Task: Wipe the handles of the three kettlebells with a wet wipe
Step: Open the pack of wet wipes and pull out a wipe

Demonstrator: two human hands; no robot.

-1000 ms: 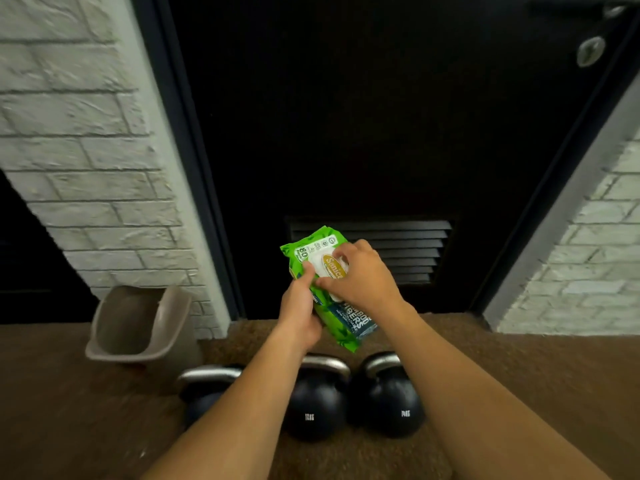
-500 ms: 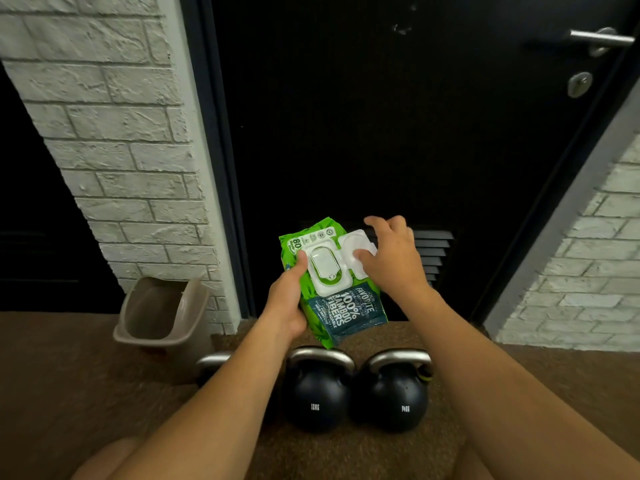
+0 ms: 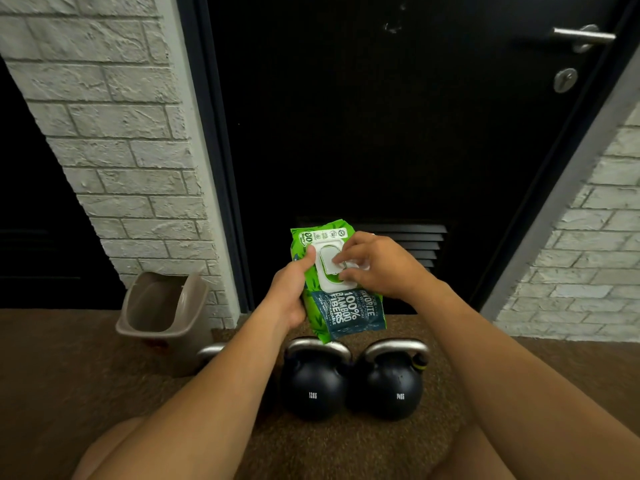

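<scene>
Head view: risk of several wipes dragging out together, or a torn sheet, if pulled fast with pack [image 3: 337, 289] loosely held; left hand [image 3: 289, 296] curled round pack's left edge, thumb on white lid frame; right hand [image 3: 375, 265] with fingertips bent into the dispenser opening, pinching at a wipe, none visibly out; kettlebells [image 3: 313, 386] below both hands, handles unwiped; bin [image 3: 157, 310] left of left hand.
</scene>
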